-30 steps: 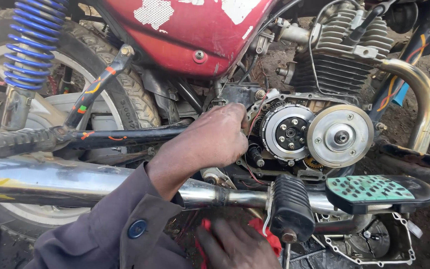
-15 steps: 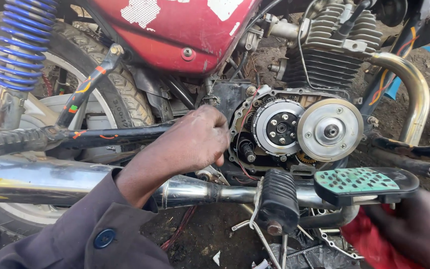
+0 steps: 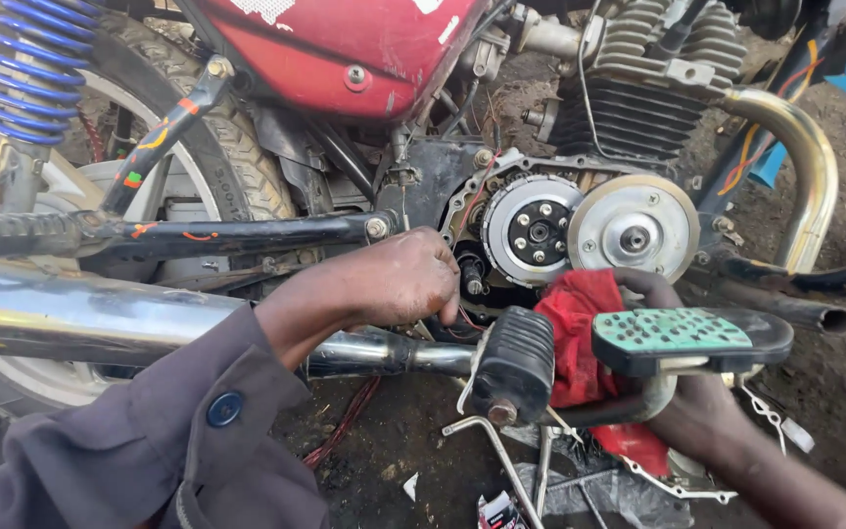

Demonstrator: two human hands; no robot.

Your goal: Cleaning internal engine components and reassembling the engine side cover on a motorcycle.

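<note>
- Far left: rear wheel [image 3: 237, 167] with the blue coil shock [image 3: 36, 73] in front of it, and the chrome exhaust pipe [image 3: 80, 313] running across below. Nothing touching any of that.
- Left hand [image 3: 394, 279] comes in over the pipe in a dark sleeve, fingers curled down into the open side of the engine just left of the clutch [image 3: 533, 230]. Fingertips are buried behind the knuckles — can't tell if they're pinching something or just pressing.
- Black rubber footpeg [image 3: 513, 364] sits right below that hand, close to the wrist.
- Clutch and the silver round disc [image 3: 635, 227] beside it are both exposed, cover off.
- Right hand [image 3: 682, 392] reaches up from under the green-topped brake pedal [image 3: 692, 335], closed around a red rag [image 3: 580, 323] bunched against the bottom of the case, just under the two discs.
- What I'd worry about: loose rag edge snagging on the clutch or the thin wires nearby — a tug could yank one. Dirt ground right below too, so grit could get into the open case.
</note>
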